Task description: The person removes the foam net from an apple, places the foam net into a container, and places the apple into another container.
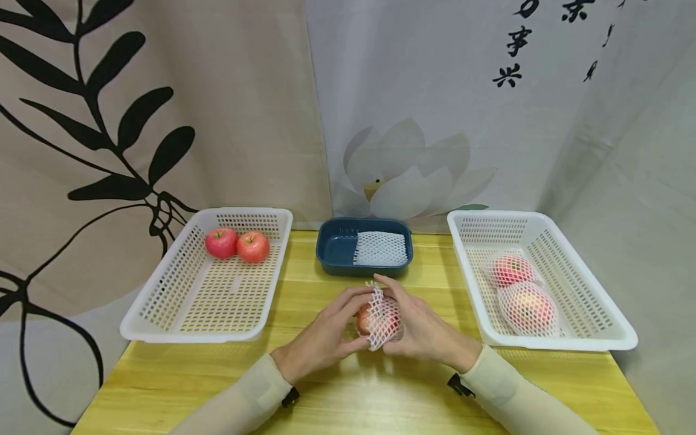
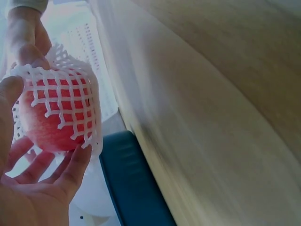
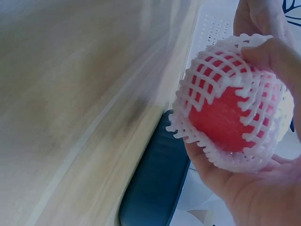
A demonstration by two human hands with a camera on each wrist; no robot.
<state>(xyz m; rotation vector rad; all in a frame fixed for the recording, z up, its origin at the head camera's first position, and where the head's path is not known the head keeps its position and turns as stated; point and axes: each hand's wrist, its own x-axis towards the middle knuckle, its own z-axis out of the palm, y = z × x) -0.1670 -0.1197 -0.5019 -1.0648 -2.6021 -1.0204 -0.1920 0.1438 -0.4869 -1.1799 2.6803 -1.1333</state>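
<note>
Over the table, a red apple [image 1: 363, 319] sits partly inside a white foam net sleeve [image 1: 385, 315]. My left hand [image 1: 321, 338] grips its left side, thumb and fingertips on the bare skin and the net's edge. From the right, my right hand [image 1: 426, 329] holds the netted side, its index finger raised at the top. In the left wrist view the net [image 2: 61, 87] covers the upper and right parts of the apple [image 2: 44, 127], leaving the lower left bare. The right wrist view shows a red patch of apple [image 3: 221, 117] through the net's open end.
A white basket [image 1: 209, 335] at the left holds two bare apples [image 1: 253, 247]. At the right, another white basket [image 1: 560, 343] holds two netted apples [image 1: 527, 308]. Between them at the back stands a dark blue tray [image 1: 337, 263] with flat foam nets [image 1: 379, 248].
</note>
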